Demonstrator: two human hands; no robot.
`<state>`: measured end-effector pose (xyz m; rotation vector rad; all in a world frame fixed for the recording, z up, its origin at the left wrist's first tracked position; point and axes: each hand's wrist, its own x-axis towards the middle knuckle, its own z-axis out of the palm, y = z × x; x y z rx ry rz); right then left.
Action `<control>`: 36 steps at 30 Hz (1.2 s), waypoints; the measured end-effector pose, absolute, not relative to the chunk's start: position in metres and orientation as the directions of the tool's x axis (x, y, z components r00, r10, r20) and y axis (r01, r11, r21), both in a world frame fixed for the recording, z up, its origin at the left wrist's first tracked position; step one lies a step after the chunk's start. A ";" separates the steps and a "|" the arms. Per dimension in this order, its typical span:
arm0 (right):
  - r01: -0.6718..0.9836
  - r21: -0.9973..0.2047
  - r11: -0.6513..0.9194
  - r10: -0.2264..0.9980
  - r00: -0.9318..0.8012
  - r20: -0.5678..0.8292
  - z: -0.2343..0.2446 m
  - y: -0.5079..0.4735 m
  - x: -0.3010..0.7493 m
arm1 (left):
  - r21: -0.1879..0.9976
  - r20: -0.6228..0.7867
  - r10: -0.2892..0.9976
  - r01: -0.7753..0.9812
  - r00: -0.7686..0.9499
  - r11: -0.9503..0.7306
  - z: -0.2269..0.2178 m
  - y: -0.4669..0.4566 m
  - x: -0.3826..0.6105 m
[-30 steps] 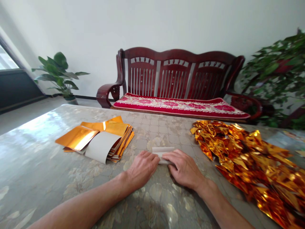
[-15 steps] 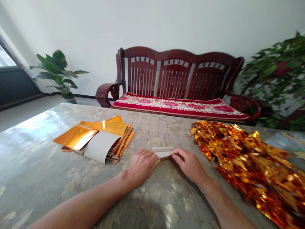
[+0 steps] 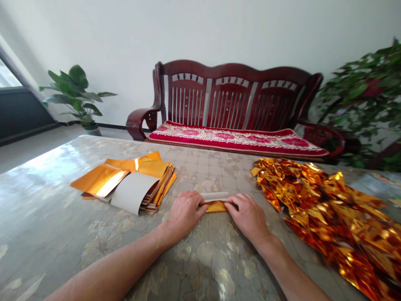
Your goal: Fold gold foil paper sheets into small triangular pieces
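A sheet of gold foil paper [image 3: 216,207] lies on the table between my hands, its near edge turned over so that gold shows in front and the pale back behind. My left hand [image 3: 187,212] pinches the sheet's left end, thumb in front. At the right end, my right hand [image 3: 247,212] grips it between thumb and curled fingers. To the left is a stack of gold foil sheets [image 3: 103,179], one with its grey-white side up. A heap of folded gold foil pieces [image 3: 332,213] spreads over the table's right side.
The table [image 3: 78,246] has a glossy, flower-patterned cover. Clear plastic [image 3: 372,186] lies at the far right behind the heap. Beyond the table stands a dark red wooden bench [image 3: 230,100] with a red patterned cushion [image 3: 238,138]. Potted plants [image 3: 77,92] flank it.
The near edge of the sheet has been folded over, and its gold side now faces up. Both hands have stayed near the same spot, thumbs now on the fold.
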<state>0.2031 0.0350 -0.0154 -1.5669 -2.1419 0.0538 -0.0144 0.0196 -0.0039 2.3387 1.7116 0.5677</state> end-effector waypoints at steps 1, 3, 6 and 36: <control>0.891 -0.305 0.337 0.909 -0.224 0.351 -0.016 0.035 0.203 | 0.373 0.187 0.949 0.875 0.254 -0.308 -0.004 0.020 -0.014; 0.897 -0.297 0.326 0.912 -0.216 0.348 -0.017 0.035 0.204 | 0.382 0.178 0.954 0.877 0.240 -0.292 -0.004 0.020 -0.014; 0.906 -0.270 0.327 0.906 -0.218 0.364 -0.018 0.035 0.203 | 0.386 0.182 0.957 0.878 0.227 -0.282 -0.005 0.020 -0.014; 0.934 -0.191 0.302 0.904 -0.216 0.369 -0.015 0.033 0.196 | 0.426 0.213 0.953 0.858 0.215 -0.288 -0.013 0.024 -0.016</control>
